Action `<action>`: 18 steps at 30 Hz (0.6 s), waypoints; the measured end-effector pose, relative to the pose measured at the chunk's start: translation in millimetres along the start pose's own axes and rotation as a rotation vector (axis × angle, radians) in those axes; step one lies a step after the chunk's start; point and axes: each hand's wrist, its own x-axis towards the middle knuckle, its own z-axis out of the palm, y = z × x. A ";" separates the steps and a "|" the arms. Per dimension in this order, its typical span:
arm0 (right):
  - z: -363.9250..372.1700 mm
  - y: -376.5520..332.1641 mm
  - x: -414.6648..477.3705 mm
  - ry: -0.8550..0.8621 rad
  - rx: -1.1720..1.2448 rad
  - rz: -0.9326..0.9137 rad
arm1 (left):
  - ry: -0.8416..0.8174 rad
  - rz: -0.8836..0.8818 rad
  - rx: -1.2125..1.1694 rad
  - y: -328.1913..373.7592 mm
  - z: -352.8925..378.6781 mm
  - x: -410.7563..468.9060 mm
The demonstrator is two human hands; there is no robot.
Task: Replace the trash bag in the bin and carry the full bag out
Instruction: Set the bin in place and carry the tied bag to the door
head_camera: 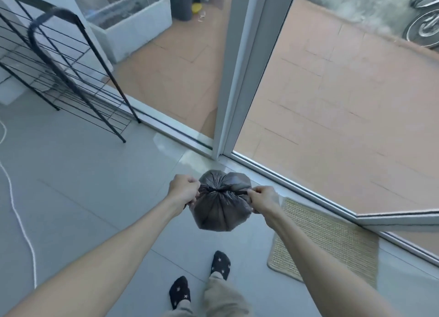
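Note:
A full dark grey trash bag (219,209) hangs in front of me above the grey tile floor, its top gathered into a knot at the middle. My left hand (184,189) is closed on the bag's left tie end. My right hand (262,197) is closed on the right tie end. The two ends are pulled apart sideways, away from the knot. No bin is in view.
A sliding glass door frame (240,79) and its floor track (190,138) lie just ahead, with a terracotta patio beyond. A black wire rack (59,67) stands at left, a woven mat (332,240) at right, a white cord (16,209) on the floor. My socked feet are below.

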 end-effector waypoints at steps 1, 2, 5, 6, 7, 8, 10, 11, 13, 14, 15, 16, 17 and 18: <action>12.7 4.5 29.4 -0.022 0.011 0.002 | 0.005 -0.012 0.001 -6.9 11.1 27.6; 22.1 7.5 50.8 -0.039 0.021 0.004 | 0.011 -0.015 0.008 -12.7 18.7 48.3; 50.2 16.2 112.3 -0.061 0.037 0.007 | 0.036 -0.023 0.020 -27.8 38.4 107.9; 63.8 20.1 136.6 -0.079 0.047 0.003 | 0.042 -0.023 0.019 -35.0 46.7 134.1; 73.3 22.1 154.0 -0.088 0.061 0.000 | 0.053 -0.023 0.020 -39.2 52.0 153.6; 85.9 26.0 177.0 -0.097 0.073 -0.006 | 0.060 -0.023 0.018 -45.2 60.0 178.6; 104.5 32.3 211.3 -0.091 0.073 -0.020 | 0.070 -0.020 0.012 -54.1 73.2 215.4; 113.2 36.2 226.9 -0.088 0.077 -0.025 | 0.072 -0.010 0.012 -57.7 79.6 231.4; 128.6 44.2 253.9 -0.097 0.081 -0.025 | 0.074 0.006 0.013 -65.0 91.5 258.8; 134.7 48.2 264.1 -0.103 0.066 -0.024 | 0.077 0.007 0.009 -69.5 97.3 270.9; 141.2 52.7 273.9 -0.118 0.045 -0.027 | 0.078 0.002 0.001 -74.4 102.7 280.4; 147.0 57.5 282.2 -0.138 0.028 -0.018 | 0.081 -0.006 -0.004 -80.6 108.1 289.8; 152.6 62.3 289.6 -0.157 0.034 -0.014 | 0.075 -0.017 -0.020 -86.0 112.5 296.8; 156.9 65.5 294.1 -0.168 0.044 -0.004 | 0.069 -0.026 -0.039 -91.4 115.7 302.6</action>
